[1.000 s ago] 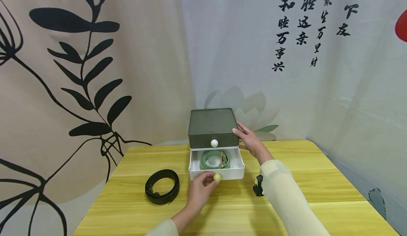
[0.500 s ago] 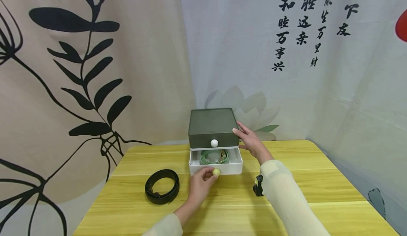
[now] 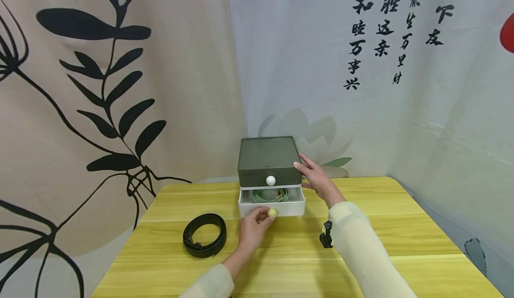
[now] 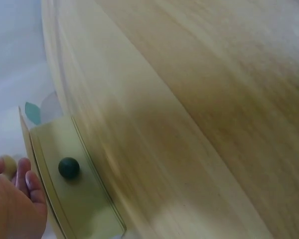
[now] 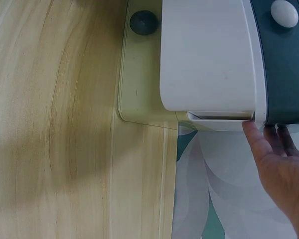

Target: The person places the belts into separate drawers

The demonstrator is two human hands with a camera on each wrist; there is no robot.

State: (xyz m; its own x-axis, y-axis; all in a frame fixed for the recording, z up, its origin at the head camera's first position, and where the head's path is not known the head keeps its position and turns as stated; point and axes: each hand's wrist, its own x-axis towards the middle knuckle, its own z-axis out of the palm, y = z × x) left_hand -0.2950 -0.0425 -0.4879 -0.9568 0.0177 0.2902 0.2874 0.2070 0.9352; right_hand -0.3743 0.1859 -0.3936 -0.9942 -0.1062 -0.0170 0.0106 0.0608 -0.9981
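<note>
A small drawer unit stands at the back of the table, with a dark green top drawer and a white knob. Below it, a white drawer sticks out partway. Inside lies a coiled green belt with gold-coloured metal parts, its rear hidden under the top drawer. My left hand pinches the white drawer's yellow knob between thumb and fingers. My right hand rests against the unit's right side, fingers extended, fingertips at the side wall in the right wrist view.
A coiled black belt with a buckle lies on the wooden table, left of the unit. Wrist views show a yellowish bottom drawer with a dark knob. A printed curtain hangs behind.
The white drawer has slid further back into the unit, my left hand moving with its knob. Less of the green belt shows now. My right hand has stayed in place.
</note>
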